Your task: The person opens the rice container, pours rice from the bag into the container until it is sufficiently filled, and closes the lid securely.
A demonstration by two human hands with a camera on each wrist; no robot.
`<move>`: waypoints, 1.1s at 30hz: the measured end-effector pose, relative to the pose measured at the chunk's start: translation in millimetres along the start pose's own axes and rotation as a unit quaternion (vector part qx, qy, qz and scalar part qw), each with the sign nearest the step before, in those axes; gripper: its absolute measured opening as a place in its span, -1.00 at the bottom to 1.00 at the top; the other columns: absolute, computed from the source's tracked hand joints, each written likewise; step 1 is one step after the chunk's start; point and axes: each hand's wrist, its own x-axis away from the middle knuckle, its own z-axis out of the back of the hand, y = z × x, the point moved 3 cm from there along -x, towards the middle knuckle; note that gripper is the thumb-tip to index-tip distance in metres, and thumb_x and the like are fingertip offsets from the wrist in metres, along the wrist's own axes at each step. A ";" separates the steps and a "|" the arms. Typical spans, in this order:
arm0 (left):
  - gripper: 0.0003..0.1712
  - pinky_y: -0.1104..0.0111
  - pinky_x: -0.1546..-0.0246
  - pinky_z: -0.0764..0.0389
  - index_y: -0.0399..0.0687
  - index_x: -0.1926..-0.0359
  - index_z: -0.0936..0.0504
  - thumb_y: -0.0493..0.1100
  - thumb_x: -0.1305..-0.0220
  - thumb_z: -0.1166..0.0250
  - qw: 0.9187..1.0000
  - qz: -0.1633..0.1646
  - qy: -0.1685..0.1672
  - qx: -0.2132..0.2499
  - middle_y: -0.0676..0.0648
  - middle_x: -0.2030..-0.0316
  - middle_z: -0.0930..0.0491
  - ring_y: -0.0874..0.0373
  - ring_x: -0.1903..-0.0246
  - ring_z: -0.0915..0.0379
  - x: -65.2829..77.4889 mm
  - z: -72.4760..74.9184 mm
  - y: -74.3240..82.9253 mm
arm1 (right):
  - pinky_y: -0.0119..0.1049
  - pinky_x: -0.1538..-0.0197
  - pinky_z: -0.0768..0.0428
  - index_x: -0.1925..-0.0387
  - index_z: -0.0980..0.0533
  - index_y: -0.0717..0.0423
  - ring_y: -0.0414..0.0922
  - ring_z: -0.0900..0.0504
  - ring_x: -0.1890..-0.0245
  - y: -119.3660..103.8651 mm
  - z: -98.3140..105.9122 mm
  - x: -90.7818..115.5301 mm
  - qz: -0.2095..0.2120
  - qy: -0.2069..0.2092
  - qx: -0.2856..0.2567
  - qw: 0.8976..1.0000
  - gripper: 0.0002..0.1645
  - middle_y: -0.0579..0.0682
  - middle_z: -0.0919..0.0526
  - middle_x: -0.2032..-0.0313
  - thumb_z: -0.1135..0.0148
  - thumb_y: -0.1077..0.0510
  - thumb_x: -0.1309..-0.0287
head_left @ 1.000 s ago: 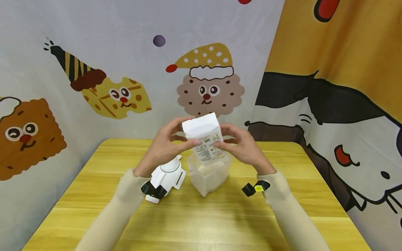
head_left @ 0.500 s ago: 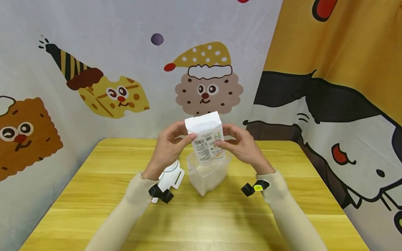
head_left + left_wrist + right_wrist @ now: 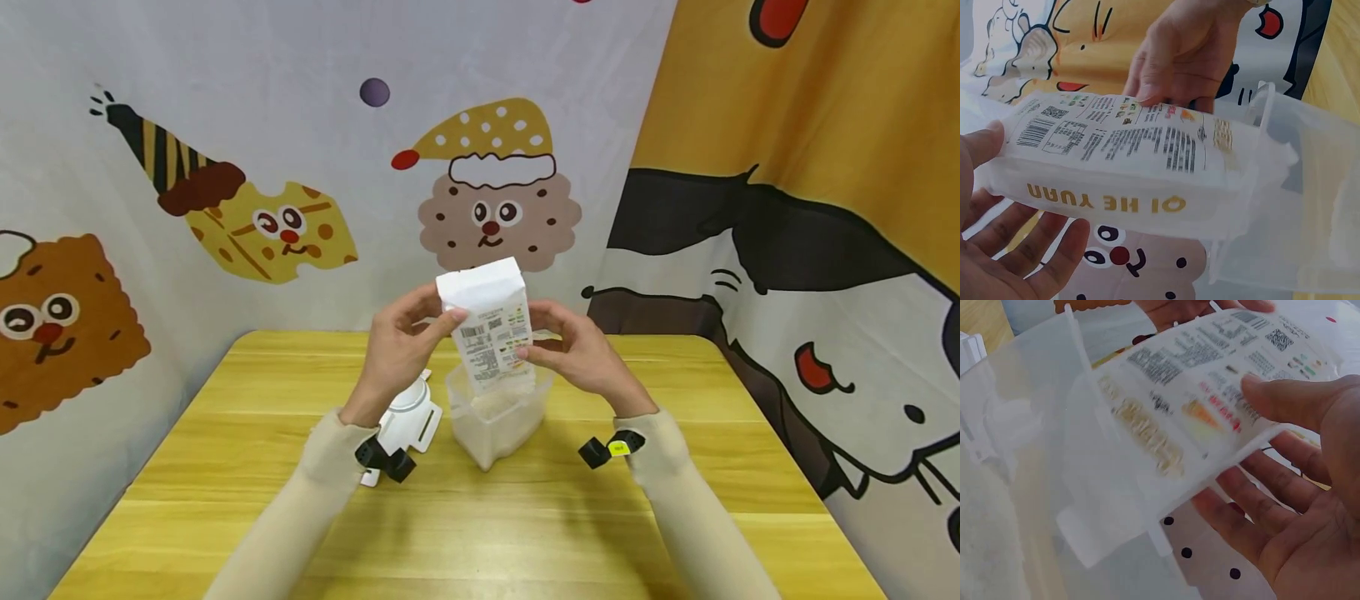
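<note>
A white printed packet (image 3: 486, 292) is tilted mouth-down over a translucent plastic container (image 3: 487, 442). Pale, fine-looking contents lie inside the container; their kind is hard to tell. My left hand (image 3: 401, 346) holds the packet's left side near its upper end, thumb on the printed face. On the opposite side my right hand (image 3: 581, 354) holds it lower down, thumb also on the print. In the left wrist view, gold letters run along the side of the packet (image 3: 1110, 197), and its torn end sits within the container's mouth. The right wrist view shows that same end inside the container (image 3: 1016, 425).
A white plastic part (image 3: 408, 421), lid-like with a round piece and a slot, lies left of the container, partly behind my left wrist. The wooden table (image 3: 495, 542) ends at a cartoon-printed curtain (image 3: 300, 50).
The packet has become a little more upright and risen slightly. My left hand's thumb has shifted up and left along it, toward the packet's edge. The container stays in place.
</note>
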 end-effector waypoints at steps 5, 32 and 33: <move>-0.59 0.29 0.16 -0.74 0.01 -0.18 -0.67 -0.14 -0.33 -0.43 1.000 0.015 -0.006 0.016 -0.01 0.17 -0.75 0.17 0.13 -0.70 -0.2 1.0 1.0 | -0.05 -0.14 -0.69 -0.33 -0.46 -0.01 -0.02 -0.65 -0.14 4.7 1.4 0.4 0.006 0.002 0.003 1.000 -0.38 0.05 -0.67 -0.15 -0.41 0.20 -0.26; -0.52 0.33 0.11 -0.75 -0.16 -0.18 -0.63 -0.37 -0.23 -0.45 0.997 0.030 -0.060 0.025 -0.26 0.03 -0.69 0.17 0.06 -0.66 20.6 -14.6 -41.7 | -0.30 0.01 -0.73 -0.31 -0.48 0.08 -0.18 -0.71 -0.04 9.5 5.7 3.9 0.040 0.058 -0.046 0.996 -0.39 -0.19 -0.73 -0.04 -0.41 0.24 -0.24; -0.52 0.32 0.12 -0.75 -0.15 -0.18 -0.63 -0.36 -0.23 -0.46 0.998 0.030 -0.060 0.021 -0.25 0.03 -0.70 0.17 0.07 -0.66 20.8 -14.5 -42.1 | -0.30 0.01 -0.73 -0.31 -0.48 0.08 -0.18 -0.71 -0.04 9.8 5.4 3.9 0.039 0.058 -0.047 0.996 -0.39 -0.20 -0.73 -0.04 -0.41 0.24 -0.24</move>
